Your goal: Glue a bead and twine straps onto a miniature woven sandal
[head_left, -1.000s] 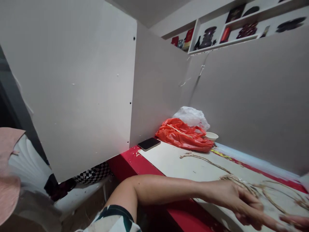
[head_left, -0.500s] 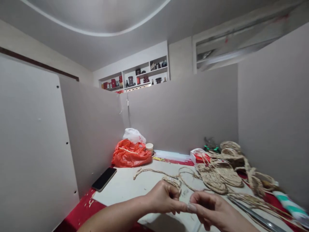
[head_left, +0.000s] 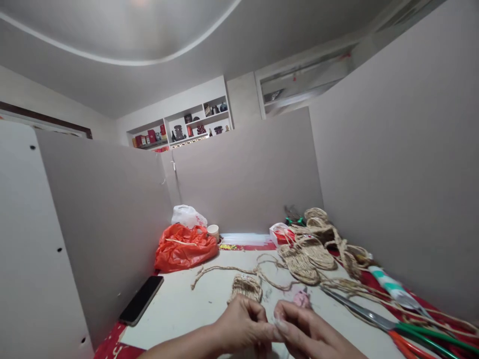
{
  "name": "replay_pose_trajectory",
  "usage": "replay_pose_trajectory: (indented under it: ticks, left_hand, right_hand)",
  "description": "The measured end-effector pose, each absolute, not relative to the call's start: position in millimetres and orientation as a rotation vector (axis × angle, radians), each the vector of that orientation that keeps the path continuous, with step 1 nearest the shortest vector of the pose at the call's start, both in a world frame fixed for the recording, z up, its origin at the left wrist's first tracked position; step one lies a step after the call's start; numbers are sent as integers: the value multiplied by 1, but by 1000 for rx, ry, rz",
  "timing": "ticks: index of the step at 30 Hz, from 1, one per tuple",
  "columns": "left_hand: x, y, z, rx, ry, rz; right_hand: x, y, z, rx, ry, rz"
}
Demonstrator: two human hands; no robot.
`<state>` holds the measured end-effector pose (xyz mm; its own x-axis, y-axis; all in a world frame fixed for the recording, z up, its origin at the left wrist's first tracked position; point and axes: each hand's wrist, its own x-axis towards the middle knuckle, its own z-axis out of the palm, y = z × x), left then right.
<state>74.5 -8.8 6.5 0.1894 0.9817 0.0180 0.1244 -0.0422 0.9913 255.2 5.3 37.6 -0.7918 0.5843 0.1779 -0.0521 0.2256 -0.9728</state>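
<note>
My left hand [head_left: 241, 324] and my right hand [head_left: 309, 326] meet above the near part of the white board, thumbs and fingertips pinched close together. Whatever lies between the fingertips is too small or hidden to make out. Just beyond the left hand rests a small woven straw-rope piece [head_left: 245, 287], partly covered by it. Behind the right hand a crumpled pink bit [head_left: 301, 299] shows. A length of straw rope [head_left: 224, 268] curves across the board past the woven piece.
Scissors [head_left: 368, 314] with green and orange handles lie at right, near woven straw soles [head_left: 299, 263] and a white-and-green tube [head_left: 392, 286]. A phone [head_left: 142, 300] lies left. An orange plastic bag [head_left: 185, 247] and a paper cup [head_left: 213, 232] stand behind. Grey panels [head_left: 247, 184] surround the table.
The view has turned to the right, so surroundings shift left and the scissors' handles come into sight. Both hands stay pinched together; more of the woven piece and the pink bit now shows.
</note>
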Motion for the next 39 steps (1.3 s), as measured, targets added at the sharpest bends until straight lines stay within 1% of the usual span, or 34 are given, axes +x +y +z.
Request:
replay_pose_trajectory:
  ticks: [4, 8, 11, 14, 17, 20, 21, 24, 27, 30, 33, 36, 38, 39]
  left_hand:
    - [86, -17, 19, 1305, 1046, 1030]
    - [95, -29, 29, 1261, 996, 939]
    - [96, -34, 29, 1237, 941, 843]
    - [93, -31, 29, 1146, 889, 850]
    - [86, -25, 37, 999, 894, 1088]
    - [80, -17, 55, 1009, 904, 1258]
    - [78, -14, 61, 1024, 912, 1298]
    - [67, -4, 71, 1059, 976, 1424]
    - [48, 8, 63, 1054, 1055, 1546]
    - [28, 20, 47, 996, 1156, 1640]
    - [14, 30, 35, 865, 1291, 1700]
    - [9, 33, 25, 785, 1402, 1684]
    - [10, 35, 16, 773, 1416, 1644]
    - [11, 37, 11, 784, 1395, 1622]
  right_hand:
    - [253, -5, 43, -434, -1858, 1623]
    - [253, -14, 46, -418, -1796, 1614]
    - [259, -24, 51, -389, -1829, 1539]
    - [273, -41, 54, -270, -1919, 1280]
    - [286, -56, 55, 55, -1959, 882]
    - [288, -49, 49, 321, -2014, 662]
    - [287, -41, 45, 270, -2003, 641]
    - [280, -9, 32, -113, -1981, 713]
    - [274, 26, 28, -465, -1712, 989]
    - [265, 56, 35, -645, -1474, 1248]
    - [255, 76, 45, -857, -1418, 1453]
    - [257, 92, 43, -1041, -1377, 1755]
    - [261, 110, 29, -1148, -1460, 1753]
    - [257, 121, 17, -1117, -1514, 1741]
